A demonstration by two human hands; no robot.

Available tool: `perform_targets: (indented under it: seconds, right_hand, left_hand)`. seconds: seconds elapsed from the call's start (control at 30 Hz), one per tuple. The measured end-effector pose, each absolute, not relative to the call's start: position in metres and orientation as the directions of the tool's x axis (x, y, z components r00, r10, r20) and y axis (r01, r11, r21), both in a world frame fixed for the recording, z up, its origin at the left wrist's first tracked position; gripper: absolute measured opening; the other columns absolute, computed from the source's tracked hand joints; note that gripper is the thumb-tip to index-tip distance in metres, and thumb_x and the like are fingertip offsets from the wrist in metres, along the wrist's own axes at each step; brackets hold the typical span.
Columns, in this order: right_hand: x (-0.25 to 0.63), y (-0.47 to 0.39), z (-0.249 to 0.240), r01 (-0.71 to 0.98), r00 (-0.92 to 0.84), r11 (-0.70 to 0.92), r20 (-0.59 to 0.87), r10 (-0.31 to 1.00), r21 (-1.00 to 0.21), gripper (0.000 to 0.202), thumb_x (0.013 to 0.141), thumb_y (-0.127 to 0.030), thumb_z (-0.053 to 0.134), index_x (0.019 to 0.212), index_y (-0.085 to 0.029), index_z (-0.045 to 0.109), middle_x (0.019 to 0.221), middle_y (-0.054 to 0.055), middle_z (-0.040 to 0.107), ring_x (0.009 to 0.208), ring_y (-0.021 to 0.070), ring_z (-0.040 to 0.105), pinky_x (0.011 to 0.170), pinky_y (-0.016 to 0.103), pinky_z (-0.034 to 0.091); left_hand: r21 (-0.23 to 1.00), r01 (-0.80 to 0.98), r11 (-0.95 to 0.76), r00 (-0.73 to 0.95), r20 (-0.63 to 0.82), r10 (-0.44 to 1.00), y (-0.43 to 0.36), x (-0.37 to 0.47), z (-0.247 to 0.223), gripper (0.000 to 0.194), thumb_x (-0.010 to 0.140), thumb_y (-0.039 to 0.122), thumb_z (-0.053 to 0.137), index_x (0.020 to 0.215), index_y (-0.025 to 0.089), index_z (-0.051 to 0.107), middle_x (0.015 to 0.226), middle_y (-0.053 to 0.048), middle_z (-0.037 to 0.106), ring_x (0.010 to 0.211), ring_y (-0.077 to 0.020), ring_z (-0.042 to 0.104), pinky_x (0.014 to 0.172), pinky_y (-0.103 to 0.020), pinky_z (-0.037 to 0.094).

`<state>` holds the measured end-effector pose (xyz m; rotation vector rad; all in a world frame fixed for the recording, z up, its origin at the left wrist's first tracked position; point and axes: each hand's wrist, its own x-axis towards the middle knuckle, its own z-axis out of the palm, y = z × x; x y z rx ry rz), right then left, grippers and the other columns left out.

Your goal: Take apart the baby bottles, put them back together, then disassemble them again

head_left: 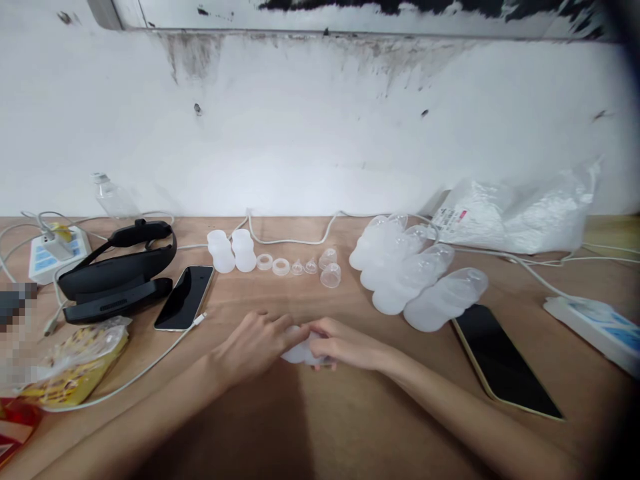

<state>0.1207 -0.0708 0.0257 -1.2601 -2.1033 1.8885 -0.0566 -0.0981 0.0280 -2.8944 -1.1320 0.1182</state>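
Both hands meet near the middle of the table around a small frosted white bottle (295,354). My left hand (257,343) has its fingers on the bottle's left part, and my right hand (340,343) is closed around its right end. Behind them, in a row, stand two white bottles (245,251), two white rings (281,267), two clear nipples (311,267) and two clear domed caps (331,275). Right of the row lie several assembled bottles with clear caps (425,307).
Phones lie at left (185,298) and right (507,360). A black headset (117,267), a yellow snack bag (90,360) and a power strip (75,250) are at left. A plastic bag (530,213) and another power strip (600,327) are at right. White cables cross the table.
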Motion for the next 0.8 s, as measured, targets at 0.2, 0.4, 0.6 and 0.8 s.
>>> perform_targets:
  seconds: [0.2,0.4,0.6,0.8]
  right_hand:
    - [0.123,-0.076,0.028,0.561,-0.639,-0.057,-0.477,0.603,-0.826,0.018,0.066,-0.019,0.042,0.076,-0.014,0.057,0.064,-0.001,0.053,0.052,0.0071,0.048,0.045,0.017,0.036]
    - [0.122,-0.077,0.028,0.556,-0.688,-0.074,-0.509,0.517,-0.828,0.018,0.068,-0.019,0.039,0.07,-0.013,0.056,0.059,-0.001,0.05,0.05,0.007,0.047,0.046,0.018,0.036]
    - [0.128,-0.071,0.04,0.481,-0.791,0.135,-0.363,0.492,-0.866,0.027,0.073,-0.02,0.042,0.095,-0.016,0.057,0.076,0.0,0.057,0.06,0.0088,0.05,0.052,0.019,0.039]
    - [0.124,-0.083,0.046,0.62,-0.74,0.545,-0.191,0.645,-0.564,0.053,0.061,-0.053,0.062,0.1,-0.017,0.056,0.092,0.009,0.063,0.081,0.0243,0.058,0.065,0.03,0.041]
  left_hand:
    - [0.01,0.726,-0.688,0.683,-0.133,0.719,-0.105,-0.054,0.039,0.053,0.078,0.015,0.045,0.127,0.028,0.029,0.099,-0.002,0.061,0.081,-0.0206,0.061,0.065,-0.028,0.043]
    - [0.018,0.747,-0.665,0.653,-0.205,0.729,-0.113,-0.05,0.062,0.06,0.073,0.029,0.054,0.127,0.031,0.03,0.089,-0.002,0.066,0.068,-0.0233,0.063,0.054,-0.028,0.042]
    - [-0.037,0.782,-0.623,0.606,-0.189,0.772,-0.114,-0.051,0.066,0.057,0.071,0.032,0.055,0.124,0.027,0.036,0.08,-0.004,0.066,0.066,-0.025,0.063,0.053,-0.029,0.042]
    - [0.078,0.797,-0.599,0.604,-0.144,0.784,-0.113,-0.055,0.068,0.041,0.073,0.043,0.051,0.111,0.027,0.047,0.072,-0.001,0.065,0.063,-0.0235,0.062,0.052,-0.029,0.042]
